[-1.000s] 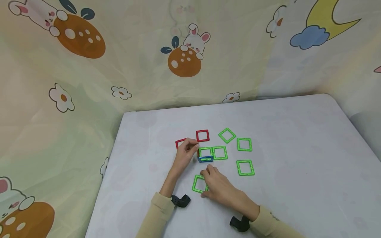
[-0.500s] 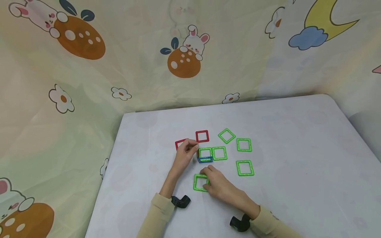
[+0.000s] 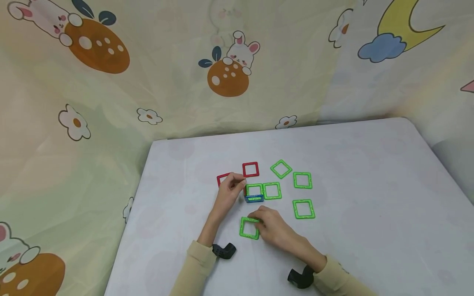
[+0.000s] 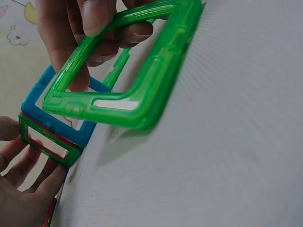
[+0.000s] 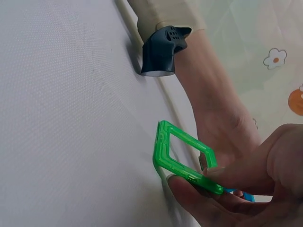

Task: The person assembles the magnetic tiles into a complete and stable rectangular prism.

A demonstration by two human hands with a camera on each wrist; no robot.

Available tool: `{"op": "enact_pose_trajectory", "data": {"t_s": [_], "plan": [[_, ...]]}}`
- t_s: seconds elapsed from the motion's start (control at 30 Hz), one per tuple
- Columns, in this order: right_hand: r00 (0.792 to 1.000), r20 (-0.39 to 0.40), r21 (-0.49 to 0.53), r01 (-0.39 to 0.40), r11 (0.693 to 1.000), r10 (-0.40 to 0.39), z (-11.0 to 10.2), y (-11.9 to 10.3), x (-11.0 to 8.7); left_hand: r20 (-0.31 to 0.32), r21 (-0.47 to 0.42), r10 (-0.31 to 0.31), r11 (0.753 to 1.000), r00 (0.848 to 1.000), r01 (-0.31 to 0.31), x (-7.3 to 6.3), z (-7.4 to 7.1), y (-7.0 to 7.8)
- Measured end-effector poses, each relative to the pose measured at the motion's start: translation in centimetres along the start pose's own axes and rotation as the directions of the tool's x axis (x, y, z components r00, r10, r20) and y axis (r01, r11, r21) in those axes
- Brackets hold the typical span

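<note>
The right hand (image 3: 272,230) is pinching the far edge of a green square frame (image 3: 249,228) between thumb and fingertips and is tilting that edge up off the bench (image 3: 370,197), while the near edge is resting on the surface; the wrist views are showing the frame raised at an angle with the fingers (image 5: 199,196) curled round its rim. The left hand (image 3: 231,189) is gripping the left side of a small standing build (image 3: 254,193), made of a blue frame, a green frame and a red one joined at their edges, and its fingers are curling around the red side. The tilted green frame is lying just in front of this build, apart from it. Another green frame (image 3: 272,190) is touching the build on its right. Two red frames (image 3: 250,169) are lying behind the left hand, and three more green frames (image 3: 303,209) are lying spread out to the right, well apart from the hands.
</note>
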State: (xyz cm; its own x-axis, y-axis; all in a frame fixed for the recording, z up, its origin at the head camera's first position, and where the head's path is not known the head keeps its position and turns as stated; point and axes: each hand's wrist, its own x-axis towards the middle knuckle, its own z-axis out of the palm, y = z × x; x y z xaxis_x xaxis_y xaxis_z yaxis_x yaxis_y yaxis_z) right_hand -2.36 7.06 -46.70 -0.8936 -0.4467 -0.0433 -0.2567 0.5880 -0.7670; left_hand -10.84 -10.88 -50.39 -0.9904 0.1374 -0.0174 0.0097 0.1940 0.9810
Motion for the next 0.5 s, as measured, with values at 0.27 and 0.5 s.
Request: {"op": "enact_pose_trajectory", "data": {"t_s": [0.27, 0.5], "plan": [[0.999, -0.033, 0.008, -0.026, 1.0, 0.027, -0.8, -0.1, -0.6, 0.01, 0.005, 0.006, 1.0, 1.0, -0.007, 0.0, -0.1, 0.0], [0.995, -0.075, -0.001, -0.073, 0.997, 0.073, -1.8, 0.2, -1.1, 0.023, 0.015, 0.02, 1.0, 1.0, -0.021, 0.0, -0.2, 0.1]]}}
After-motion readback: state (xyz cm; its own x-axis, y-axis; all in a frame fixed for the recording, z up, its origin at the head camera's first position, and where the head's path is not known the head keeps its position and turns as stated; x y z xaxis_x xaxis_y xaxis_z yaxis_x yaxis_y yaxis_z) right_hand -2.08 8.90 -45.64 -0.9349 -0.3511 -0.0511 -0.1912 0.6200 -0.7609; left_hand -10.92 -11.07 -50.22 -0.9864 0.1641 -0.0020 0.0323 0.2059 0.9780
